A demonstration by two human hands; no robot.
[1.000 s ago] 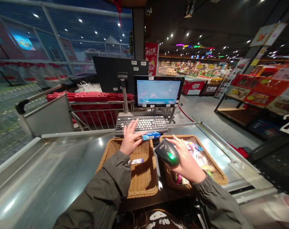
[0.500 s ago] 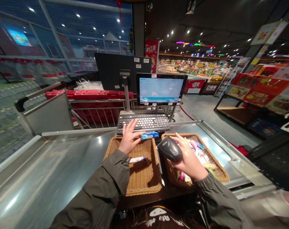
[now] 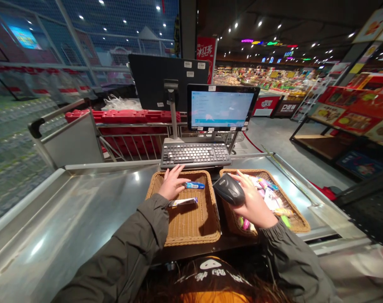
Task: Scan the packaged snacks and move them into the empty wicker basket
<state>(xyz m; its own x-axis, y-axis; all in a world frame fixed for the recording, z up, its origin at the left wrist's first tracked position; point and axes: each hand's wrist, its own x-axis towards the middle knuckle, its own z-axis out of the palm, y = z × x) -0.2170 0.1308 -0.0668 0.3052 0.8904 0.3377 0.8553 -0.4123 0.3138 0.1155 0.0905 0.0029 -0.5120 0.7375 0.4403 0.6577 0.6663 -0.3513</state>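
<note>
My left hand is over the left wicker basket with its fingers spread. Right by its thumb, toward the far side of that basket, lies a small blue box; I cannot tell whether they touch. A slim white-and-purple packet lies nearer, partly behind my left wrist. My right hand is wrapped round a black handheld barcode scanner, above the right wicker basket. Several small colourful packets fill that basket, some hidden under my hand.
A keyboard sits just beyond the baskets, with a lit screen and the back of a dark monitor behind it. A metal counter stretches to the left. Red cartons stand on a rack at right.
The blue box has gone from my left hand above the basket's far edge down into the basket. My left fingers have come off it. The scanner stays in my right hand; the view has tilted slightly.
</note>
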